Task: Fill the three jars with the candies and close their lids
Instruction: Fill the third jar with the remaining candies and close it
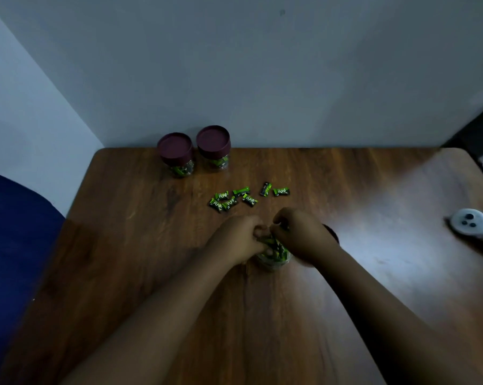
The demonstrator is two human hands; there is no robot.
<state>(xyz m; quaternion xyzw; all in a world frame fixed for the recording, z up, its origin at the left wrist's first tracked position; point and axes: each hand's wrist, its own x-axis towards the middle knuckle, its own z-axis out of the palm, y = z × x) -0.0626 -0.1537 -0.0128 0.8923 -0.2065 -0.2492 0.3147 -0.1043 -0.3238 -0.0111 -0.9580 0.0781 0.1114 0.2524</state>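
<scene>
Both hands at the open jar, candies going in!

Left hand (239,240) and right hand (298,234) curl their fingers, pinching green candies over the open jar (273,259) directly beneath the fingertips. Loose candies (236,197) lie just beyond the fingers; two lidded jars (194,152) stand farther beyond, filled.

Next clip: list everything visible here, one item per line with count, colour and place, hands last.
closed jars: 2, clear with maroon lids, candies inside, far edge of table, side by side
open jar: 1, clear, holds green candies, under the hands
loose candies: about 8, green and black wrappers, mid-table
controller: 1, white, right side of table
table: 1, brown wood
left hand: fingers curled at the open jar's mouth
right hand: fingers curled at the open jar's mouth
</scene>
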